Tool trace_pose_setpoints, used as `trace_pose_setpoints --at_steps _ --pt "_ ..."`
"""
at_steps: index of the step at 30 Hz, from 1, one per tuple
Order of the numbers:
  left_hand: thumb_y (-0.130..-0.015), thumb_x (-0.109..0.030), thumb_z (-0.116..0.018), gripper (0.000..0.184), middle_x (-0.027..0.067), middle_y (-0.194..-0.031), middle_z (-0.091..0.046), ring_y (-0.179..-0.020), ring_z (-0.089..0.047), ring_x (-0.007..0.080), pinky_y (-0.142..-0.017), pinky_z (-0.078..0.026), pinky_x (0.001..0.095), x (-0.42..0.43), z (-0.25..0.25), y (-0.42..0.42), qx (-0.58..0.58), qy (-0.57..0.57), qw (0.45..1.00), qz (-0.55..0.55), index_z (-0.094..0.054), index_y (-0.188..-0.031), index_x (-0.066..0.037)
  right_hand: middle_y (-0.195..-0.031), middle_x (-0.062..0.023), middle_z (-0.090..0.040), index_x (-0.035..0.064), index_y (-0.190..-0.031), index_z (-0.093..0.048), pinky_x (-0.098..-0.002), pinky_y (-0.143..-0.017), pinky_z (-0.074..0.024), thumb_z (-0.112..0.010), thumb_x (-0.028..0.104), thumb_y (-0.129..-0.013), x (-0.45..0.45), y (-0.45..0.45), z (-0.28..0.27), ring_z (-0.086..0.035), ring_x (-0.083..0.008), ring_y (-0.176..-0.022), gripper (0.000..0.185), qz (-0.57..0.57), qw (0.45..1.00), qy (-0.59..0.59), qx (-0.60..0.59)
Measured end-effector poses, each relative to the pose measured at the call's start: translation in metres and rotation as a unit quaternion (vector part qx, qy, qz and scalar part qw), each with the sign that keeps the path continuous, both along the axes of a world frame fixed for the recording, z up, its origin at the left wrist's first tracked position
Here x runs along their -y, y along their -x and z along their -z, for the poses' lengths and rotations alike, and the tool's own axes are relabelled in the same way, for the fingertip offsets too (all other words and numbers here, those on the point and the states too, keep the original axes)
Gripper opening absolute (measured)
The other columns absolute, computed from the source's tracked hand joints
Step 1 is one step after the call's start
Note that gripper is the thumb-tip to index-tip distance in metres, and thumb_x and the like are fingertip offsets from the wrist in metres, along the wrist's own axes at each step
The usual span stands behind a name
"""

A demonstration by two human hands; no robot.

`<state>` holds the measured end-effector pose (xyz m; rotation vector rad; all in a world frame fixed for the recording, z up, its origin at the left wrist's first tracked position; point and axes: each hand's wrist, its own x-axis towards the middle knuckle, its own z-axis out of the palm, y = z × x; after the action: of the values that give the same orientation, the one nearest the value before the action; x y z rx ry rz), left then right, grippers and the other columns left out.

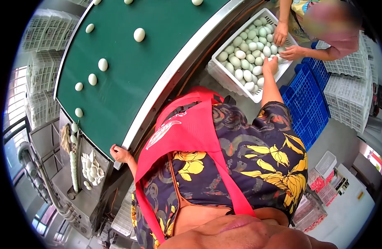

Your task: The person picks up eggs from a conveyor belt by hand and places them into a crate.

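My left hand (120, 154) rests at the near corner of the green conveyor belt (116, 103), its fingers curled over the metal edge. My right hand (270, 66) reaches into a white plastic crate (254, 96) heaped with pale eggs (245, 64). Its fingers curl down around an egg near the crate's right side, and the fingertips are partly hidden. Close beside it, another person's two hands (281, 35) are in the same crate, one at the top edge and one (294, 52) at the right.
Several loose eggs (139, 35) lie spread on the belt. Left of it, a metal machine holds a row of eggs (73, 170) and a pile of eggs on a cloth (91, 168). Blue plastic pallets (305, 103) and stacked white crates (347, 97) stand at the right.
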<state>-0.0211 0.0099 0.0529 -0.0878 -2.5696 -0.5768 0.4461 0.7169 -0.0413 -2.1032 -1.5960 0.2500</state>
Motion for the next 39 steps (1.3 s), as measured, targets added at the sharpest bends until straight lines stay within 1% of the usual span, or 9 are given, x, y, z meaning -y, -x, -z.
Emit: trace_pose_setpoints --at_steps 3,5,11,14,19,27,30,33,39 --pt "-0.091 -0.012 -0.054 0.018 0.0133 -0.091 -0.07 -0.084 -0.065 0.0338 -0.077 -0.051 0.0431 -0.002 0.0 -0.002 0.012 -0.002 1.0 -0.006 -0.07 -0.09 -0.006 -0.116 -0.0234 -0.064 0.0038 -0.12 -0.061 -0.0494 -0.094 -0.0493 -0.075 0.024 -0.083 0.022 -0.012 -0.012 -0.06 -0.043 -0.111 0.044 -0.138 0.987 0.054 0.062" --pt "-0.091 -0.013 -0.054 0.018 0.014 -0.092 -0.07 -0.084 -0.066 0.0337 -0.078 -0.051 0.0434 0.001 0.001 -0.003 0.025 -0.005 1.0 -0.014 -0.071 -0.091 -0.005 -0.123 -0.0212 -0.062 0.0027 -0.122 -0.06 -0.0501 -0.1 -0.0449 -0.075 0.022 -0.081 0.016 -0.031 0.021 -0.058 -0.0426 -0.115 0.047 -0.193 0.972 -0.115 0.063" --pt "-0.09 -0.01 -0.055 0.016 0.0135 -0.091 -0.069 -0.086 -0.065 0.0334 -0.079 -0.051 0.0424 0.004 -0.001 -0.003 0.014 -0.023 1.0 -0.007 -0.07 -0.088 -0.005 -0.128 -0.0141 -0.062 0.0177 -0.116 -0.072 -0.051 -0.096 -0.0512 -0.067 0.026 -0.085 0.025 0.025 -0.066 -0.059 -0.0298 -0.119 0.033 -0.111 0.918 0.169 0.341" --pt "-0.089 -0.008 -0.056 0.013 0.0117 -0.09 -0.068 -0.088 -0.064 0.033 -0.079 -0.051 0.0436 -0.004 -0.007 -0.012 0.017 -0.022 0.999 -0.019 -0.069 -0.088 -0.006 -0.12 -0.0139 -0.065 0.0124 -0.115 -0.07 -0.0446 -0.089 -0.0529 -0.066 0.024 -0.088 -0.004 0.05 -0.097 -0.063 -0.0299 -0.107 0.029 -0.251 0.94 -0.151 0.174" --pt "-0.087 -0.006 -0.058 0.01 0.0101 -0.089 -0.067 -0.086 -0.064 0.0314 -0.077 -0.051 0.0429 -0.02 -0.011 -0.023 -0.026 -0.037 0.999 -0.013 -0.067 -0.086 -0.008 -0.099 -0.0091 -0.071 0.0071 -0.112 -0.071 -0.0319 -0.077 -0.0538 -0.069 0.018 -0.094 0.05 0.226 -0.205 -0.066 -0.0175 -0.084 0.021 -0.422 0.872 -0.04 -0.246" --pt "-0.086 -0.005 -0.058 0.01 0.0078 -0.085 -0.064 -0.083 -0.063 0.03 -0.072 -0.051 0.0423 -0.072 -0.035 -0.054 -0.038 -0.066 0.997 -0.016 -0.067 -0.087 -0.01 -0.101 -0.0079 -0.065 0.0085 -0.128 -0.061 -0.0337 -0.068 -0.0529 -0.076 0.032 -0.089 0.137 0.405 -0.237 -0.06 -0.0172 -0.067 0.049 -0.666 0.727 0.005 -0.167" --pt "-0.085 -0.005 -0.057 0.011 0.0078 -0.085 -0.063 -0.083 -0.062 0.03 -0.071 -0.05 0.042 -0.082 -0.046 -0.062 -0.044 -0.062 0.997 -0.009 -0.066 -0.086 -0.011 -0.118 -0.0134 -0.062 0.0105 -0.138 -0.054 -0.0384 -0.081 -0.0544 -0.077 0.041 -0.086 0.153 0.456 -0.237 -0.065 -0.0235 -0.087 0.064 -0.719 0.67 0.061 -0.177" --pt "-0.083 -0.004 -0.058 0.009 0.0074 -0.083 -0.062 -0.08 -0.061 0.029 -0.07 -0.05 0.0417 -0.089 -0.063 -0.067 -0.043 -0.076 0.996 -0.001 -0.065 -0.085 -0.011 -0.148 -0.0201 -0.044 0.0158 -0.151 -0.038 -0.0515 -0.108 -0.0426 -0.078 0.059 -0.078 0.16 0.507 -0.223 -0.047 -0.0387 -0.132 0.094 -0.715 0.697 0.007 -0.054" --pt "-0.079 -0.004 -0.06 0.008 0.0082 -0.079 -0.06 -0.077 -0.06 0.0303 -0.068 -0.05 0.0417 -0.126 -0.079 -0.093 -0.041 -0.089 0.995 0.03 -0.064 -0.081 -0.01 -0.138 -0.016 -0.052 0.0139 -0.141 -0.052 -0.0503 -0.1 -0.0496 -0.077 0.059 -0.079 0.163 0.541 -0.219 -0.05 -0.0376 -0.125 0.081 -0.709 0.696 -0.094 0.07"
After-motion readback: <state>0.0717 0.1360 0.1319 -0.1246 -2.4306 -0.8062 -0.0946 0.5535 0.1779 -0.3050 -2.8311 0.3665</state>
